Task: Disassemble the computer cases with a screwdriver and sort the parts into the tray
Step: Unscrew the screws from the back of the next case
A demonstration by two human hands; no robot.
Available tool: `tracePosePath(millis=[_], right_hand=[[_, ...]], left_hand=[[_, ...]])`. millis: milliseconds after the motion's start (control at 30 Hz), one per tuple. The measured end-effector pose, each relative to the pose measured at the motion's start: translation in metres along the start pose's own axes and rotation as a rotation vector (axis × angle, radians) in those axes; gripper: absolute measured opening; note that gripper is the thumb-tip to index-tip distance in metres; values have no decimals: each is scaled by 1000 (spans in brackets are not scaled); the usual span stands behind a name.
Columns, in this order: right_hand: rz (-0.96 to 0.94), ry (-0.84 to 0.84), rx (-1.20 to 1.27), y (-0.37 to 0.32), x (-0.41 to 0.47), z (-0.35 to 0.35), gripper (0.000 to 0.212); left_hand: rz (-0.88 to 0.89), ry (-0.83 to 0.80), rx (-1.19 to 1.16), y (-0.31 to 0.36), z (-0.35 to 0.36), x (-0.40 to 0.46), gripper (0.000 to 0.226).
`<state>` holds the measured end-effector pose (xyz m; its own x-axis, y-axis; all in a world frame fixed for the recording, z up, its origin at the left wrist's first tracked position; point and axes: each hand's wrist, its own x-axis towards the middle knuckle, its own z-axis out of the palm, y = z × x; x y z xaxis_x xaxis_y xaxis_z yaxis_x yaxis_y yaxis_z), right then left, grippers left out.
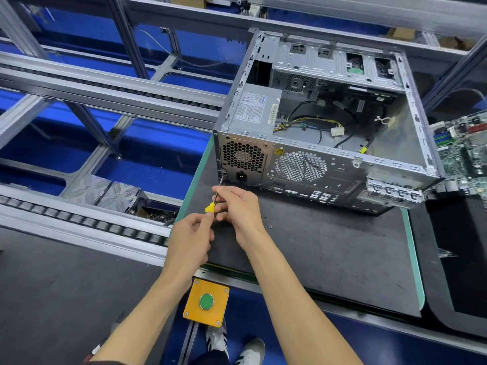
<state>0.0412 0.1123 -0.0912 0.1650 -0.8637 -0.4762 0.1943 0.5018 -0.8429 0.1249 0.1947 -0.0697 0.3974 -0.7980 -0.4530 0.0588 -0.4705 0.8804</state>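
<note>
The computer case [324,143] lies on its side on the dark work mat [329,246], with its open side facing up and its rear panel facing you. Inside, the power supply [257,108] sits in the near-left corner, and loose cables [316,122] with a white connector trail across the bare floor of the case.

The screwdriver [214,197] points at the lower left edge of the rear panel, just left of the power socket [241,176]. Its tip meets the panel at that edge; the screw itself is too small to make out.

Your left hand [191,239] grips the yellow handle, with fingers and thumb curled round it. Your right hand [239,209] pinches the metal shaft just ahead of the handle, with fingertips closed on it.

Two small screws [267,222] lie on the mat, just right of your right hand.

A removed motherboard [463,151] rests to the right of the case, touching or nearly touching its corner. A yellow box with a green push button [206,301] is mounted at the near edge of the bench, between your forearms. To the left, roller conveyor rails [79,219] run over blue bins [147,167].
</note>
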Motion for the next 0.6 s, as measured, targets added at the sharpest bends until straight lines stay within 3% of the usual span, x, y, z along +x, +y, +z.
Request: tracePosePath(millis=[267,500,600], right_hand=[[-23,10,12,0,0,0,14],[5,1,19,0,1,0,15],[68,-22,4,-3,3,-1,19]], left_hand=[[72,22,51,-4,1,1,17],[307,184,395,-8,1,0,12],[233,138,256,-8,5,1,13]])
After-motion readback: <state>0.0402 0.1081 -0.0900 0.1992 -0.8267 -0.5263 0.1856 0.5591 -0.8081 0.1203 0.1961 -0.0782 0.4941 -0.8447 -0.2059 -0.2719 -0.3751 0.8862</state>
